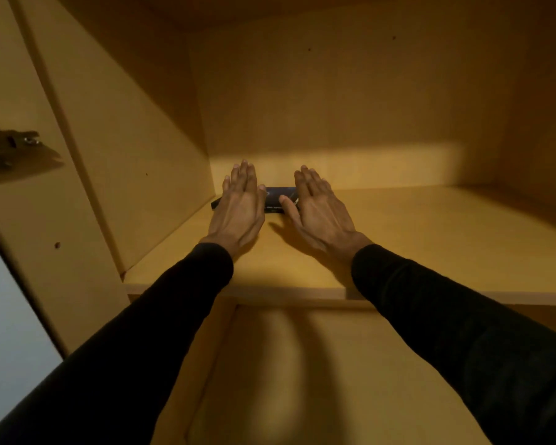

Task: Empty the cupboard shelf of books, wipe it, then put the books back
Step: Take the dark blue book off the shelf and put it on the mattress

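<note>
At the far left of the shelf (398,239) lies a dark book (278,196), flat. Left hand (239,207) and right hand (318,210) flank it, fingers straight and together, gripping nothing. Whether this is emptying or restocking, I cannot tell; a lift needs fingers under both ends.

A: Dim, warm yellow light overall?
B: Yes. One brighter band crosses the back wall (334,162) near center; darkness gathers toward twelve and three o'clock.
A: Sharpness?
B: Soft throughout; the hinge (10,149) at nine o'clock blurs, edges bend.
</note>
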`<state>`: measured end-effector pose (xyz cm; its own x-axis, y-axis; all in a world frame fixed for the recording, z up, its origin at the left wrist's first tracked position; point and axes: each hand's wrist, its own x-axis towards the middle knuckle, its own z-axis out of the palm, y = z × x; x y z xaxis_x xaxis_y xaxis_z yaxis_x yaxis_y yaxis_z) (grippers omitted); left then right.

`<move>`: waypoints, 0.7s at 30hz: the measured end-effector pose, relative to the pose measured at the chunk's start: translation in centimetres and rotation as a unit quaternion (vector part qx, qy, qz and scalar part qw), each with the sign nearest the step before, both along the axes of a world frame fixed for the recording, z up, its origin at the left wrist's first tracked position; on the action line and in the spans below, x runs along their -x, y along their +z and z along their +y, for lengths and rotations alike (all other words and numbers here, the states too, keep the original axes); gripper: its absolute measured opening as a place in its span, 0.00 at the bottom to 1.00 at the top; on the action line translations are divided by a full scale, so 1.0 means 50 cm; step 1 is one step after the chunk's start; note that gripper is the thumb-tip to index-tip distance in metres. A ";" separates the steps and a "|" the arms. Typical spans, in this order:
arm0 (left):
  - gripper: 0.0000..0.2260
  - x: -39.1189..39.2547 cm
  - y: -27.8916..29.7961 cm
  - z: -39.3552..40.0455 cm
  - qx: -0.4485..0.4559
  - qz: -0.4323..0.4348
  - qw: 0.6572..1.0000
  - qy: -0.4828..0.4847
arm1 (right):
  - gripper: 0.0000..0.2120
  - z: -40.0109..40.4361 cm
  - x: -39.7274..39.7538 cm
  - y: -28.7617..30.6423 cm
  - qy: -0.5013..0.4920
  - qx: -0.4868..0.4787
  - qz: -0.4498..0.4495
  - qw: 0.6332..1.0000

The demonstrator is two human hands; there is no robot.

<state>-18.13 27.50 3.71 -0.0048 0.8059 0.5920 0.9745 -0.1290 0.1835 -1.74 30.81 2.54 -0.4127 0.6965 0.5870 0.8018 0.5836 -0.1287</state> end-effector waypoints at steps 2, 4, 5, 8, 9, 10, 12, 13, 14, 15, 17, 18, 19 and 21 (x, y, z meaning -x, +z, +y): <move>0.25 0.016 -0.003 0.021 0.006 0.008 1.000 -0.002 | 0.32 0.021 0.009 -0.003 -0.016 0.015 -0.003 1.000; 0.25 0.031 -0.011 0.043 0.010 0.014 1.000 0.000 | 0.32 0.038 0.019 -0.009 -0.027 0.029 -0.008 0.999; 0.25 0.037 -0.016 0.054 0.015 0.015 1.000 0.001 | 0.32 0.045 0.022 -0.011 -0.030 0.035 -0.010 0.999; 0.25 0.051 -0.033 0.082 0.028 0.008 1.000 -0.003 | 0.32 0.064 0.032 -0.017 -0.038 0.049 -0.012 0.998; 0.25 0.053 -0.039 0.091 0.029 0.005 1.000 -0.006 | 0.32 0.071 0.035 -0.017 -0.041 0.051 -0.013 0.998; 0.25 0.056 -0.045 0.100 0.030 0.002 0.999 -0.010 | 0.32 0.080 0.040 -0.018 -0.042 0.051 -0.014 0.998; 0.25 0.060 -0.060 0.115 0.034 -0.003 0.999 -0.014 | 0.33 0.095 0.050 -0.023 -0.042 0.057 -0.015 0.997; 0.25 0.060 -0.066 0.122 0.033 -0.008 0.999 -0.013 | 0.32 0.102 0.056 -0.027 -0.040 0.062 -0.013 0.997; 0.25 0.061 -0.068 0.129 0.026 -0.012 1.000 -0.012 | 0.32 0.111 0.063 -0.031 -0.037 0.065 -0.011 0.997; 0.25 0.059 -0.069 0.136 0.018 -0.010 1.000 -0.011 | 0.32 0.120 0.068 -0.034 -0.033 0.070 -0.009 0.997; 0.26 0.056 -0.070 0.147 0.008 0.005 1.000 -0.011 | 0.32 0.140 0.077 -0.040 -0.025 0.087 0.000 0.996; 0.26 0.055 -0.071 0.152 0.005 0.006 1.000 -0.012 | 0.33 0.151 0.080 -0.042 -0.023 0.095 0.005 0.995; 0.26 0.056 -0.071 0.157 0.004 0.001 1.000 -0.011 | 0.34 0.162 0.083 -0.042 -0.021 0.104 0.006 0.994; 0.27 0.062 -0.070 0.166 0.009 -0.015 1.000 0.002 | 0.34 0.183 0.089 -0.044 -0.021 0.119 0.009 0.993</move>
